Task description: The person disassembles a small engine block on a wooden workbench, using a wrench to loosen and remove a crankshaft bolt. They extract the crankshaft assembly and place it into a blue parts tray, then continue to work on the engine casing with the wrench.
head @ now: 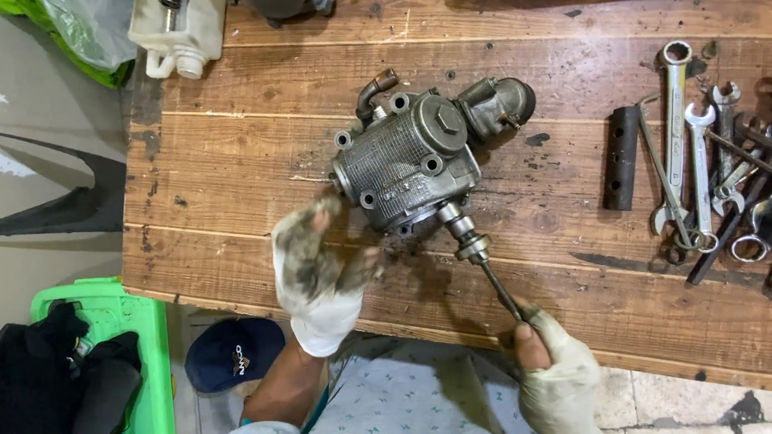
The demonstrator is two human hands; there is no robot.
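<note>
At the middle of the wooden desk (217, 259) I brace the ribbed engine part (406, 159) with my open left hand (317, 276) while my right hand (561, 387), clenched on the socket driver (479, 261), should stay square to the bolt to avoid slipping.

The person's left hand (317, 280) wears a whitish fabric glove, heavily smeared with dark grease across the back and the fingers (312, 225). The right hand (561, 387) wears a matching pale glove, grimy and greyed, with a torn opening at one finger. Both forearms are bare up to pushed-up sleeves of a light blue garment printed with small dark cross-shaped marks.
</note>
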